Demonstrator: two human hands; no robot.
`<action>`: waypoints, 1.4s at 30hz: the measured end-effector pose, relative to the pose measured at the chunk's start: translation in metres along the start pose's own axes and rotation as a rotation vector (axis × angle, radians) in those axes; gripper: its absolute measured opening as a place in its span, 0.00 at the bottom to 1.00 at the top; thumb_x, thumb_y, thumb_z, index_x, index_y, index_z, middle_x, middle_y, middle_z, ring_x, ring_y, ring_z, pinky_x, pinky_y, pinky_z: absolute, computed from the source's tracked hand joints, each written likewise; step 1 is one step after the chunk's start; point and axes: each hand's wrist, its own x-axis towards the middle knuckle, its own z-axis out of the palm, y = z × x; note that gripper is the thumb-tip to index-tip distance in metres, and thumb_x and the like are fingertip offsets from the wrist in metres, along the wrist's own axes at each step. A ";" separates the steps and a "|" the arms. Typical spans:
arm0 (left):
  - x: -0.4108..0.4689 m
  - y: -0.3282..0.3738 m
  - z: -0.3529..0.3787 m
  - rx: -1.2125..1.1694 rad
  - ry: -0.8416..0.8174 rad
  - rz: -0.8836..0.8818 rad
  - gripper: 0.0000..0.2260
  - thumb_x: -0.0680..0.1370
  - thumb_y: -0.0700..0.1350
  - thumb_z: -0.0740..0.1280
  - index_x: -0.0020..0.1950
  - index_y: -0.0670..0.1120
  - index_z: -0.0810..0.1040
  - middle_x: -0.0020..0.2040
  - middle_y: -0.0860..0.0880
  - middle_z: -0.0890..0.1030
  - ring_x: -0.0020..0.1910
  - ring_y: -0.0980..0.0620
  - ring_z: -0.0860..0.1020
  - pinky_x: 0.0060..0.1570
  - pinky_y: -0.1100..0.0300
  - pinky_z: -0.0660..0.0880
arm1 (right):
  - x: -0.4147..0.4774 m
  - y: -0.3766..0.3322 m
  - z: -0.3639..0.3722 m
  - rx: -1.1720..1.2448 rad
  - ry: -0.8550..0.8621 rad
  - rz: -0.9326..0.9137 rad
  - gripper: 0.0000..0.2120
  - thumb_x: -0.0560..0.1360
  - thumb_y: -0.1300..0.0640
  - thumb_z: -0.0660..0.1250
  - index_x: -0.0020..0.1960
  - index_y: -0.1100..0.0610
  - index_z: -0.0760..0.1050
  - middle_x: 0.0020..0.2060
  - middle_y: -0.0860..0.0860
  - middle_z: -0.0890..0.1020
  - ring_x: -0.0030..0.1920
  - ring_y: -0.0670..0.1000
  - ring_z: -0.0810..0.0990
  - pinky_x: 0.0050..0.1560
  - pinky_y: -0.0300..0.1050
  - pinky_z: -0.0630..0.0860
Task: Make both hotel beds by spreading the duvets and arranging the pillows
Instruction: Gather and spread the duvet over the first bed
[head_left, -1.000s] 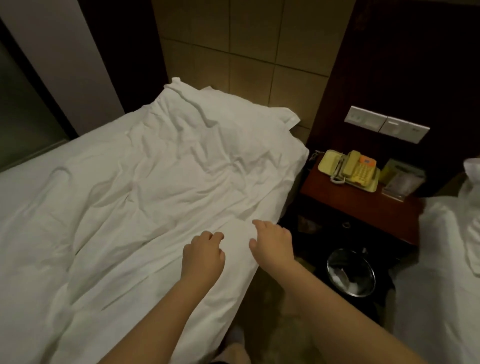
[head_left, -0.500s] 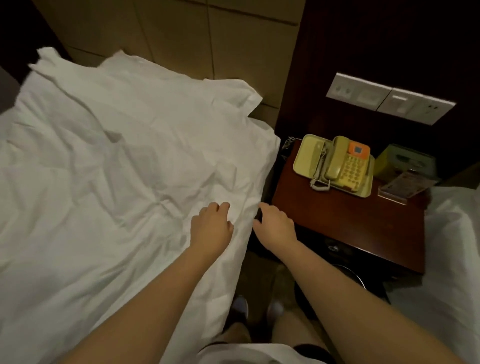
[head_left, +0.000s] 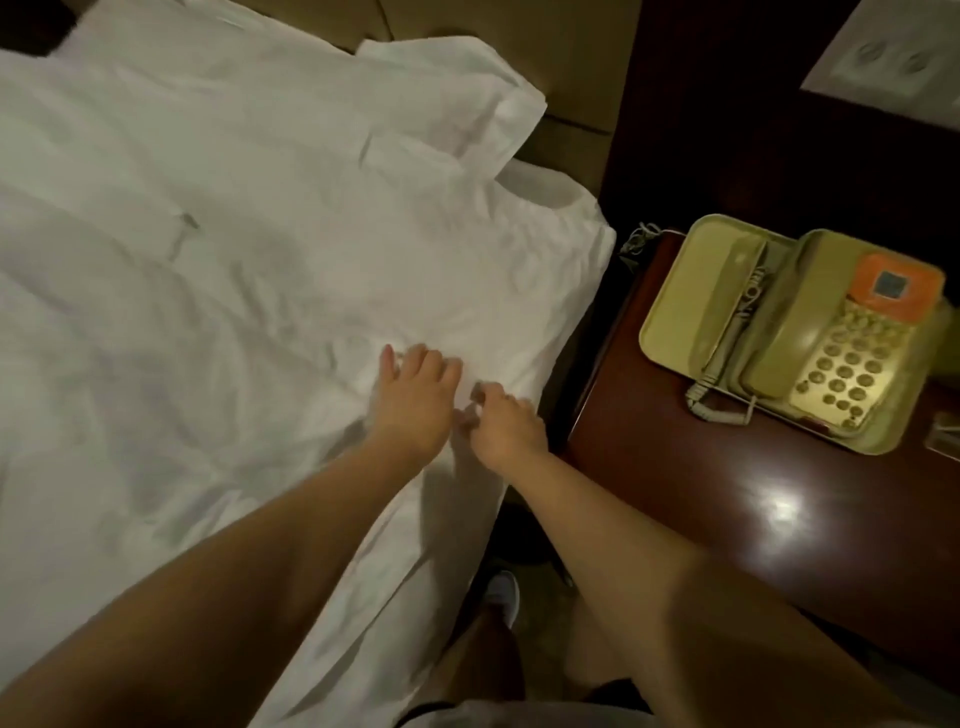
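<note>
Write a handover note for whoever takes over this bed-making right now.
Left hand: lies on the duvet, near the edge by the nightstand, fingers loosely bent.
Right hand: right beside it, fingers curled, apparently pinching the duvet.
Things: the duvet covers this bed but is creased. What looks like a pillow shows at the head end.
Done: duvet laid over this bed.
Left: smooth the duvet and set the pillow. The second bed is out of view, so check it.
</note>
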 end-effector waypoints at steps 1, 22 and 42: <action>0.008 0.000 0.000 0.057 -0.061 0.003 0.20 0.79 0.58 0.57 0.67 0.49 0.67 0.64 0.48 0.73 0.68 0.45 0.66 0.69 0.46 0.54 | 0.005 0.002 -0.005 -0.009 -0.096 0.000 0.17 0.81 0.51 0.56 0.68 0.51 0.68 0.63 0.54 0.75 0.62 0.57 0.73 0.59 0.48 0.70; 0.274 0.104 -0.130 -0.048 -0.128 0.194 0.21 0.80 0.60 0.55 0.68 0.52 0.71 0.63 0.45 0.73 0.62 0.44 0.71 0.57 0.50 0.68 | 0.172 0.106 -0.216 -0.416 0.354 0.041 0.14 0.81 0.50 0.56 0.56 0.57 0.77 0.54 0.55 0.76 0.58 0.57 0.72 0.50 0.48 0.67; 0.239 0.079 -0.137 -0.399 -0.268 0.536 0.13 0.72 0.51 0.73 0.47 0.43 0.80 0.39 0.51 0.76 0.38 0.54 0.72 0.35 0.67 0.63 | 0.129 0.096 -0.231 -0.214 -0.037 -0.156 0.09 0.74 0.50 0.67 0.39 0.54 0.74 0.46 0.51 0.73 0.53 0.53 0.73 0.54 0.47 0.65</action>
